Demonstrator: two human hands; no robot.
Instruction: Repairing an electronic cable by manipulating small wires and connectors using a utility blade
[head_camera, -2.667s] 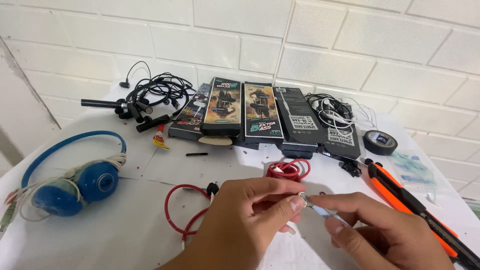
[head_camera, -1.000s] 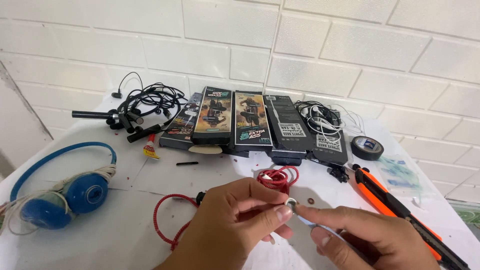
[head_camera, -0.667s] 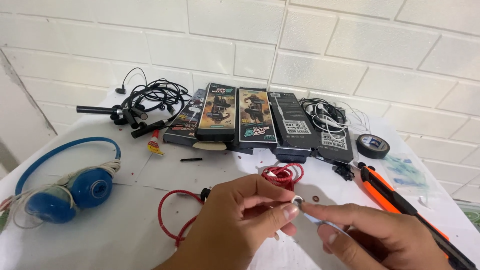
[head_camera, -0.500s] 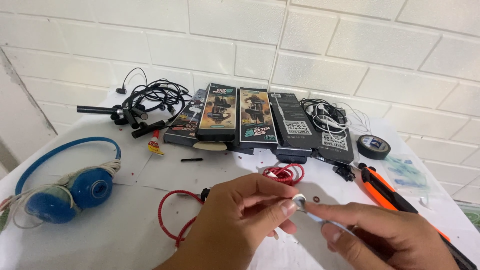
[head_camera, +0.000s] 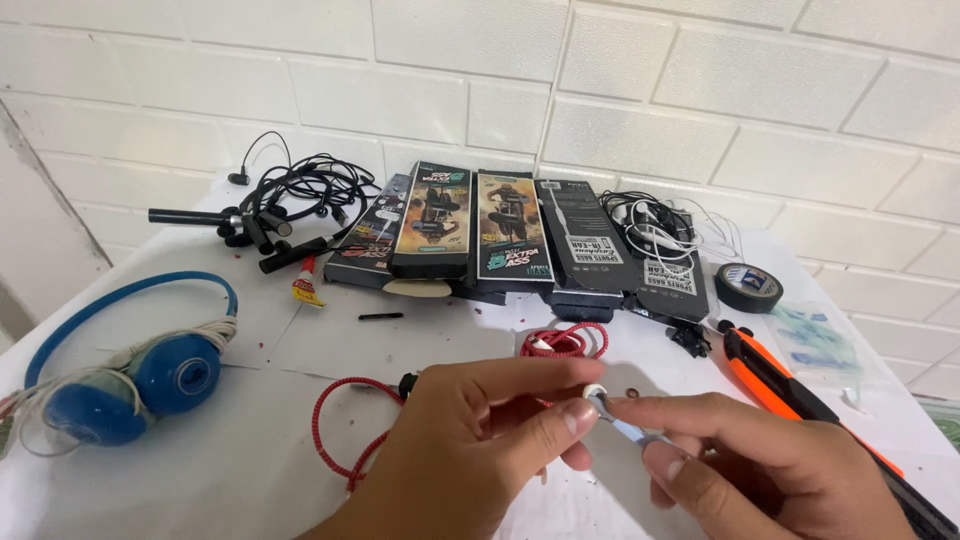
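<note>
**Both hands closed on a small earbud part over the counter**

While the left hand (head_camera: 470, 450) pinches a small white earbud piece (head_camera: 594, 392) between thumb and forefinger, grip pressed tight, the right hand (head_camera: 770, 470) holds thin metal tweezers (head_camera: 625, 428) with thumb and fingers closed on them; the tweezer tip touches the white piece. Both hands hover low over the white counter (head_camera: 200, 480), near its front edge.

Red braided cable (head_camera: 335, 425): one, looping from under the left hand back to a coil just behind the fingers.

Count of other items:
- Blue headphones (head_camera: 130, 375): one pair, far left.
- Retail earphone boxes (head_camera: 520, 240): five visible, in a row against the brick wall; more may be hidden underneath.
- Black cable tangle (head_camera: 290, 205): one heap, rear left.
- White earphone tangle (head_camera: 660, 220): one, rear right.
- Black tape roll (head_camera: 748, 287): one.
- Orange utility knife (head_camera: 790, 385): one, right of the hands.
- Small glue tube (head_camera: 305, 285): one.
</note>
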